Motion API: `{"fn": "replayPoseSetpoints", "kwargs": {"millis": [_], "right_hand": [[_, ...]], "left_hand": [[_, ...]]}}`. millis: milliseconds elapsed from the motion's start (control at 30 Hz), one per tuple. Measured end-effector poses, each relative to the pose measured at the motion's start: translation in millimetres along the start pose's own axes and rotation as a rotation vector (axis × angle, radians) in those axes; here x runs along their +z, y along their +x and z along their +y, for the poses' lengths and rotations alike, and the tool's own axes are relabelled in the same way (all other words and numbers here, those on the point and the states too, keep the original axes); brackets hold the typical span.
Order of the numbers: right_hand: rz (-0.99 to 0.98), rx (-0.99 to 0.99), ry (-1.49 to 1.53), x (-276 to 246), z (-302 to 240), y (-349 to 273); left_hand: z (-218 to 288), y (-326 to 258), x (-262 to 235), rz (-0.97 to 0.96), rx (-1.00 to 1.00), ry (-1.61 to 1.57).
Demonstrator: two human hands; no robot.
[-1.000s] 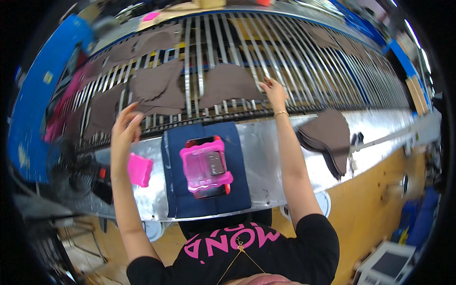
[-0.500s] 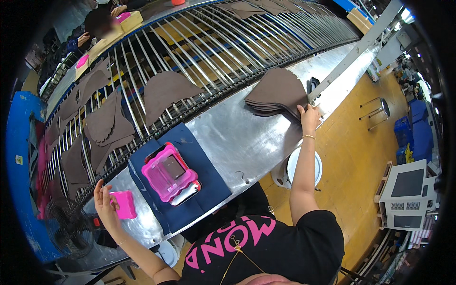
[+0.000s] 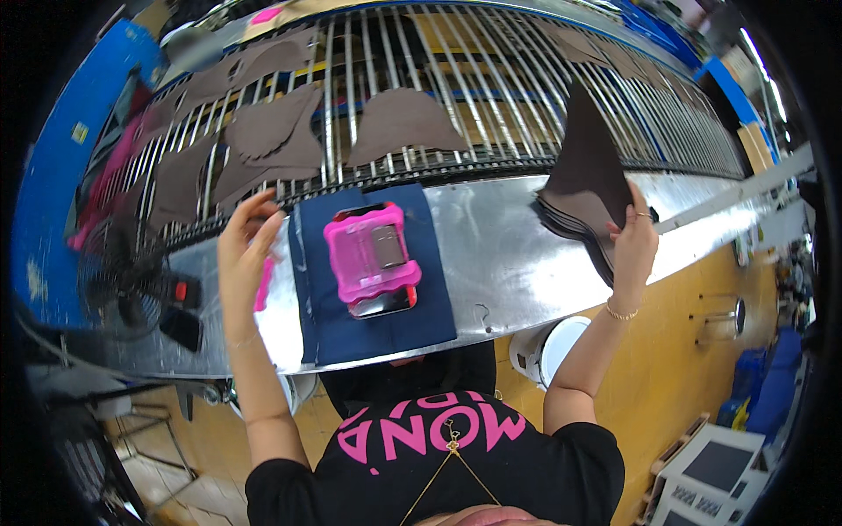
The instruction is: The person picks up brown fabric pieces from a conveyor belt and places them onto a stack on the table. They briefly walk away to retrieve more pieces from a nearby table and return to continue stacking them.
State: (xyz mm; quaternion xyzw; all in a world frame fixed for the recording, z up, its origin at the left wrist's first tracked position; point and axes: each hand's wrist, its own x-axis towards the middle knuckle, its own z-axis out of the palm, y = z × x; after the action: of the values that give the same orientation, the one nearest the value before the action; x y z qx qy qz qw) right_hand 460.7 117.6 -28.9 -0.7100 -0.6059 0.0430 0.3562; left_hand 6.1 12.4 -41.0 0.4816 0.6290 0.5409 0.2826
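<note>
1. The right hand [image 3: 633, 247] was closed around the near edge of a dark brown cut piece [image 3: 589, 153], thumb and fingers pinching it so that the piece stood lifted and tilted upward above the stack.
2. Directly under that hand lay a stack of dark brown pieces [image 3: 570, 223], resting on the shiny metal desk [image 3: 500, 254]; the lifted piece rose from its top.
3. The left hand [image 3: 246, 254] was held over the desk with fingers loosely curled, part open; a pink flat object [image 3: 262, 285] showed just beside its palm, and whether the hand gripped it could not be told.
4. Between the two hands, nearer the left one, a dark blue cloth mat [image 3: 368, 324] lay flat on the desk.
5. On that mat sat a pink scalloped tray-like tool [image 3: 368, 254] with a small grey block in its middle.
6. Beyond both hands ran a roller conveyor [image 3: 491, 88] of thin metal bars, carrying several brown cut shapes [image 3: 399, 123] laid flat and apart.
7. To the outside of the left hand, a black fan [image 3: 118, 280] stood at the desk's edge.
</note>
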Motion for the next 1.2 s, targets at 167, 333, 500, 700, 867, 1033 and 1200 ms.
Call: {"fn": "replayPoseSetpoints", "kwargs": {"millis": [167,333,500,700,867,1033,1200], "right_hand": [[-0.173,-0.215,0.902,21.1,-63.9,-21.3],[-0.642,-0.183,1.425,64.5,-119.4,-70.6],[-0.593,-0.572,0.837,122.4,-130.1,-74.9],[-0.486,-0.888,0.698,136.6,-150.7,-84.1],[-0.397,-0.946,0.567,130.2,-117.4,-74.4],[-0.388,-0.724,0.475,125.2,-51.1,-73.7],[-0.365,-0.387,0.485,113.6,7.2,-89.7]], "left_hand": [[13.3,15.0,36.2,-0.037,0.231,0.077],[30.1,0.8,1.3,-0.125,-0.037,-0.279],[39.3,-27.4,-65.1,0.142,0.096,0.080],[45.2,-51.8,-86.5,0.173,-0.061,0.258],[22.8,-46.6,-65.7,0.034,-0.013,0.285],[11.0,-22.5,-17.9,-0.192,0.128,0.532],[9.5,0.0,30.2,-0.296,0.507,0.554]]}}
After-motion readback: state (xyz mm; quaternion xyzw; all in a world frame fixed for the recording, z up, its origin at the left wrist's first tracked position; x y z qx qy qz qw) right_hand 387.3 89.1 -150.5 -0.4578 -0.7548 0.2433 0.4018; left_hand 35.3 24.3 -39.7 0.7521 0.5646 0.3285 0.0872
